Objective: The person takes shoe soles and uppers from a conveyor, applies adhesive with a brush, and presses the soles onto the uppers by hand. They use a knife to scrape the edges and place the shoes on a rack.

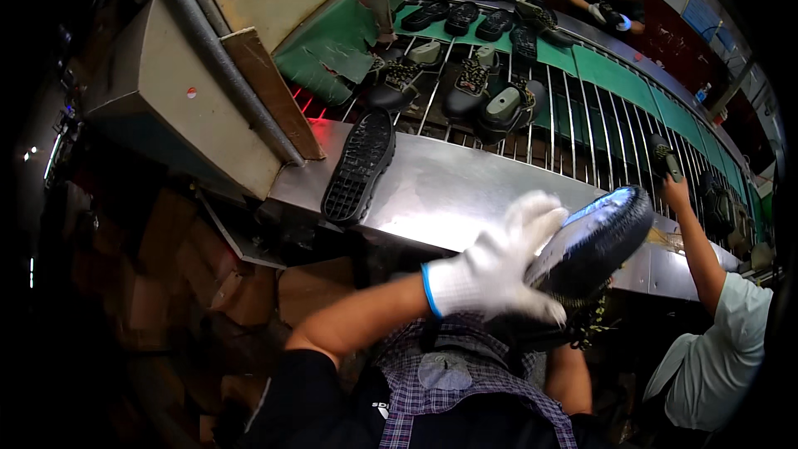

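Observation:
A black shoe (594,249) is held up over the front edge of the metal ledge, its underside turned up and shining white and blue. My left hand (503,262), in a white knitted glove with a blue cuff, spans one end of it. The fingers lie along the far side and the thumb along the near side, a little blurred. Patterned laces (590,324) hang below the shoe. Only the forearm of my right arm shows under it; the shoe hides my right hand. A loose black outsole (359,168) lies tread up on the metal ledge (440,199).
Lasted shoes (470,91) stand on a metal-bar rack (582,129). Beyond, black soles (461,18) lie on a green strip. A grey pipe (237,66) and cabinet (179,100) rise at left. Co-workers handle shoes across the rack; another's arm (698,241) reaches in at right.

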`<action>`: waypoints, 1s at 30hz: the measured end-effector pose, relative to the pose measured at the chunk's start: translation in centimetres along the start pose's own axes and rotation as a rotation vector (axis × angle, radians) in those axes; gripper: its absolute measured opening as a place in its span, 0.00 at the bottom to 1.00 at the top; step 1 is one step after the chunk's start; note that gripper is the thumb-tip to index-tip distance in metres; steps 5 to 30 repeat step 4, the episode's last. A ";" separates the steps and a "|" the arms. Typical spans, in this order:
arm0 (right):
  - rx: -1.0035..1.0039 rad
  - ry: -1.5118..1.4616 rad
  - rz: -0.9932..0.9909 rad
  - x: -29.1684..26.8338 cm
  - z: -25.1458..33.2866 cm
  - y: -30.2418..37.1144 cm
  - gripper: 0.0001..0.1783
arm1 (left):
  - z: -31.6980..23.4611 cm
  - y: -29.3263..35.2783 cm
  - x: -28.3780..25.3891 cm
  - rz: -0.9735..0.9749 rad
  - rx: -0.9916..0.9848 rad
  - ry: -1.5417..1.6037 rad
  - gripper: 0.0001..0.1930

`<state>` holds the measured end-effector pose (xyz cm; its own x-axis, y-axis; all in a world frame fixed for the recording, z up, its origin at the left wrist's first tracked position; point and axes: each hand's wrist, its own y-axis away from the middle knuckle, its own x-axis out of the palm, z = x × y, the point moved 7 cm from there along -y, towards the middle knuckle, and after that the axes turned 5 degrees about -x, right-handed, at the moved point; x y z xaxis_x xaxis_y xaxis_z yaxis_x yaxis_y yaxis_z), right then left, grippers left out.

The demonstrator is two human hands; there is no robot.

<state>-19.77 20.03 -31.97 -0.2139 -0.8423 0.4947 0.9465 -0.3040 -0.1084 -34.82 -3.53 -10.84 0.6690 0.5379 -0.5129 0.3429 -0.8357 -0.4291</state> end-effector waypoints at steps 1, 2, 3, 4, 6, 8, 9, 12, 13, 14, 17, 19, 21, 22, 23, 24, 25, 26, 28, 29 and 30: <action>-0.010 -0.074 0.173 1.6 -1.6 0.9 0.49 | 1.5 -1.0 -1.6 0.037 0.090 -0.062 0.57; -0.033 -0.147 0.349 3.7 -3.0 1.4 0.47 | 4.1 -1.7 -2.9 0.106 0.060 0.009 0.46; -0.069 -0.211 0.523 6.2 -4.1 1.5 0.46 | 8.9 -2.2 -4.1 0.117 -0.132 -0.126 0.39; -0.101 -0.206 0.507 6.0 -4.1 1.5 0.46 | 11.9 -3.6 -6.8 0.047 -0.296 -0.216 0.37; -0.101 -0.206 0.507 6.0 -4.1 1.5 0.46 | 11.9 -3.6 -6.8 0.047 -0.296 -0.216 0.37; -0.101 -0.206 0.507 6.0 -4.1 1.5 0.46 | 11.9 -3.6 -6.8 0.047 -0.296 -0.216 0.37; -0.101 -0.206 0.507 6.0 -4.1 1.5 0.46 | 11.9 -3.6 -6.8 0.047 -0.296 -0.216 0.37; -0.101 -0.206 0.507 6.0 -4.1 1.5 0.46 | 11.9 -3.6 -6.8 0.047 -0.296 -0.216 0.37; -0.101 -0.206 0.507 6.0 -4.1 1.5 0.46 | 11.9 -3.6 -6.8 0.047 -0.296 -0.216 0.37; -0.101 -0.206 0.507 6.0 -4.1 1.5 0.46 | 11.9 -3.6 -6.8 0.047 -0.296 -0.216 0.37; -0.101 -0.206 0.507 6.0 -4.1 1.5 0.46 | 11.9 -3.6 -6.8 0.047 -0.296 -0.216 0.37; -0.101 -0.206 0.507 6.0 -4.1 1.5 0.46 | 11.9 -3.6 -6.8 0.047 -0.296 -0.216 0.37; -0.101 -0.206 0.507 6.0 -4.1 1.5 0.46 | 11.9 -3.6 -6.8 0.047 -0.296 -0.216 0.37; -0.101 -0.206 0.507 6.0 -4.1 1.5 0.46 | 11.9 -3.6 -6.8 0.047 -0.296 -0.216 0.37; -0.101 -0.206 0.507 6.0 -4.1 1.5 0.46 | 11.9 -3.6 -6.8 0.047 -0.296 -0.216 0.37; -0.101 -0.206 0.507 6.0 -4.1 1.5 0.46 | 11.9 -3.6 -6.8 0.047 -0.296 -0.216 0.37; -0.101 -0.206 0.507 6.0 -4.1 1.5 0.46 | 11.9 -3.6 -6.8 0.047 -0.296 -0.216 0.37; -0.101 -0.206 0.507 6.0 -4.1 1.5 0.46 | 11.9 -3.6 -6.8 0.047 -0.296 -0.216 0.37; -0.101 -0.206 0.507 6.0 -4.1 1.5 0.46 | 11.9 -3.6 -6.8 0.047 -0.296 -0.216 0.37; -0.101 -0.206 0.507 6.0 -4.1 1.5 0.46 | 11.9 -3.6 -6.8 0.047 -0.296 -0.216 0.37; -0.101 -0.206 0.507 6.0 -4.1 1.5 0.46 | 11.9 -3.6 -6.8 0.047 -0.296 -0.216 0.37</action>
